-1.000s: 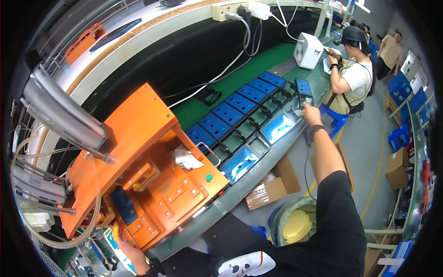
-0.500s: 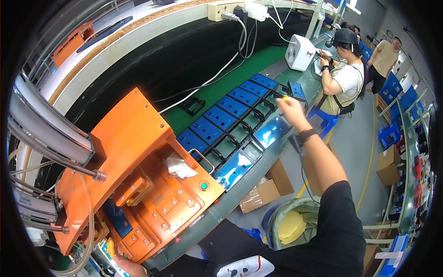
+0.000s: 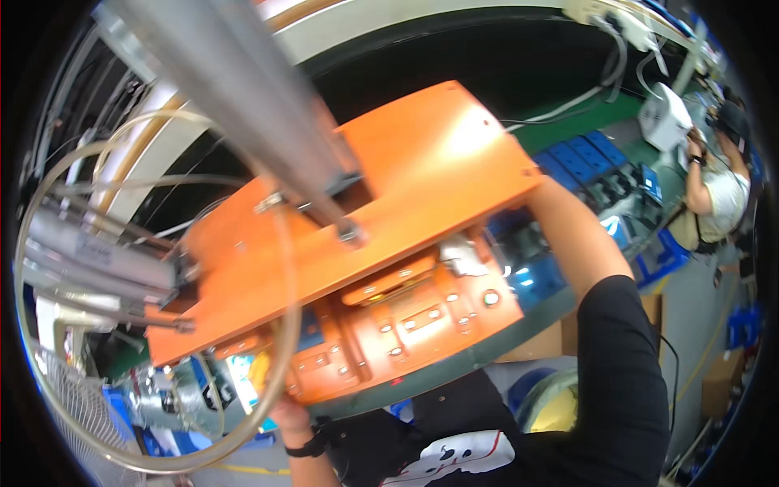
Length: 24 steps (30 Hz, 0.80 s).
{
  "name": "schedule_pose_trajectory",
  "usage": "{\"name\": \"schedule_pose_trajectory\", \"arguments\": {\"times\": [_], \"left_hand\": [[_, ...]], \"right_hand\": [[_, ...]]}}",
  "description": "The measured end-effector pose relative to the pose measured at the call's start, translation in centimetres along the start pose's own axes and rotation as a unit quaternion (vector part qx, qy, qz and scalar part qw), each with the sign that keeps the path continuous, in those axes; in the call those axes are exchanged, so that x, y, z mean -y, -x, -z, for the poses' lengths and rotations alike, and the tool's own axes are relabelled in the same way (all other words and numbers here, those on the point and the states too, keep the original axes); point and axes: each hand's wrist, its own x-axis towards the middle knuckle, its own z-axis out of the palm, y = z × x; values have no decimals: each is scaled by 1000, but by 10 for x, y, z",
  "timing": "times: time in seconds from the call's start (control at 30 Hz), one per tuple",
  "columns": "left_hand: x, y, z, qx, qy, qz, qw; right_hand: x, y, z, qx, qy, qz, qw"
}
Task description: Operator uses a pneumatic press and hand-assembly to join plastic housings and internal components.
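My left hand (image 3: 288, 412) is at the near left corner of the orange press (image 3: 422, 195), a yellow cover (image 3: 260, 372) on one fingertip. A white and light-blue object (image 3: 243, 375) is beside those fingers; blur hides whether they grip it. My right forearm (image 3: 576, 235) reaches past the press's right edge, and its hand is hidden behind the orange top plate. Inside the press, a dark blue panel (image 3: 310, 331) lies at the left of the bed. A crumpled white cloth (image 3: 464, 256) rests at the right, above a green button (image 3: 491, 298).
Grey cylinders (image 3: 243, 89) and a looping clear hose (image 3: 288, 300) rise over the press. Blue panels (image 3: 572, 162) in black frames line the bench beyond. At far right are a white fan unit (image 3: 665, 116) and a seated co-worker (image 3: 722, 195). A lined bin (image 3: 552, 402) stands below.
The view has swung left, bringing the press to the middle. My right hand, earlier raised above the row of blue panels, has gone behind the press's top plate. My left hand stays by the press.
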Motion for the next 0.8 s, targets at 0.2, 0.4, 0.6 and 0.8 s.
{"name": "schedule_pose_trajectory", "arguments": {"times": [0.2,0.4,0.6,0.8], "left_hand": [[-2,-5,4,49,-109,-111,987],[-15,-9,2,62,-128,-120,983],[-14,-13,14,82,-154,-162,971],[-16,-12,13,66,-111,-129,983]], "right_hand": [[15,0,42,13,-60,35,998],[13,98,92,-62,-208,-10,976],[64,236,206,-94,-263,-22,960],[155,317,311,-93,-423,-93,897]]}}
